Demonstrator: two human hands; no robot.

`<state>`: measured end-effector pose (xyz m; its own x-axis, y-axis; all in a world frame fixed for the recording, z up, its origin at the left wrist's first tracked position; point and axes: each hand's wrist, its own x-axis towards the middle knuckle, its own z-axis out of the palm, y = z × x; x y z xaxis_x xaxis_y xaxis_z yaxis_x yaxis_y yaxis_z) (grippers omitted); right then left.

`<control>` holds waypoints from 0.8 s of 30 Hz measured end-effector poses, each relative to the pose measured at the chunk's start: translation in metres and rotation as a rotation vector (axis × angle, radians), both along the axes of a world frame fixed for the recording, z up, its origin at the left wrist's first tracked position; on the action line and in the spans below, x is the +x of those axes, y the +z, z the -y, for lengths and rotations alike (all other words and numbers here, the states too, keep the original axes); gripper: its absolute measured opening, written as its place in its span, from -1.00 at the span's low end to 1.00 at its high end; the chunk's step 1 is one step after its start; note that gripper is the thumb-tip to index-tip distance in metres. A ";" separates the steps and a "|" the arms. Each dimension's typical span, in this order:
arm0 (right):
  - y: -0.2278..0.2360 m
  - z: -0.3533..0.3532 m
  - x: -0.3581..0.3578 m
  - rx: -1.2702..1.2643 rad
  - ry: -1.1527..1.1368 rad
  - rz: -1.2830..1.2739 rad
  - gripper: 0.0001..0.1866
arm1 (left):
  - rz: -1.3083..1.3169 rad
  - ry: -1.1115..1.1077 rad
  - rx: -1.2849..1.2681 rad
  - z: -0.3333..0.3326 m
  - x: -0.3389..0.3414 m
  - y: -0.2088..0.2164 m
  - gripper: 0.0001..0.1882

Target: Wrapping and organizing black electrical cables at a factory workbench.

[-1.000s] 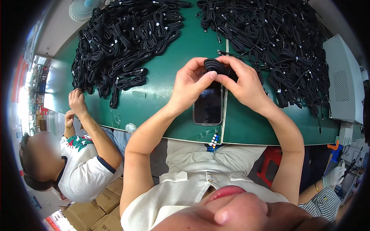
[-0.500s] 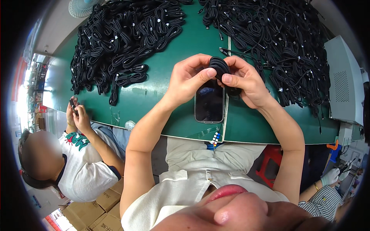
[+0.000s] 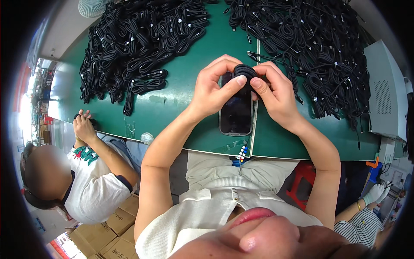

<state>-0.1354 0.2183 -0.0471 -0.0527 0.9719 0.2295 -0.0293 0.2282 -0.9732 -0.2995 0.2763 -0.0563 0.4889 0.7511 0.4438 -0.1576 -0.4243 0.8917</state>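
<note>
Between my two hands is a coiled black cable (image 3: 244,71), held up over the green table. My left hand (image 3: 217,86) pinches the coil from the left, its thumb pressed on the near side. From the right, my right hand (image 3: 276,93) grips the same coil with thumb and fingers. The coil's underside and its ends are hidden by my fingers. Below my hands a dark-screened phone (image 3: 236,116) in a clear case lies on the table, partly covered by my left hand.
Bundled black cables (image 3: 142,47) heap at the far left of the green table (image 3: 181,125). Looser black cables (image 3: 310,56) pile up at the right. A grey metal box (image 3: 384,86) stands at the right edge. A co-worker (image 3: 99,181) sits at my left, near cardboard boxes (image 3: 92,237).
My right thumb has shifted up against the coil, and the dark loop that hung beneath my right hand no longer shows. The co-worker's hands at left have come closer together.
</note>
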 end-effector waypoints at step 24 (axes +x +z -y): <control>-0.008 -0.002 0.022 -0.157 0.161 -0.088 -0.75 | -0.209 0.143 0.199 0.008 0.008 -0.001 -0.85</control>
<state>-0.1136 0.2208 -0.0555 -0.1963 0.9767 0.0872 -0.1393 0.0602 -0.9884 -0.2915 0.2687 -0.0569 0.4806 0.7274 0.4898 0.0937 -0.5980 0.7960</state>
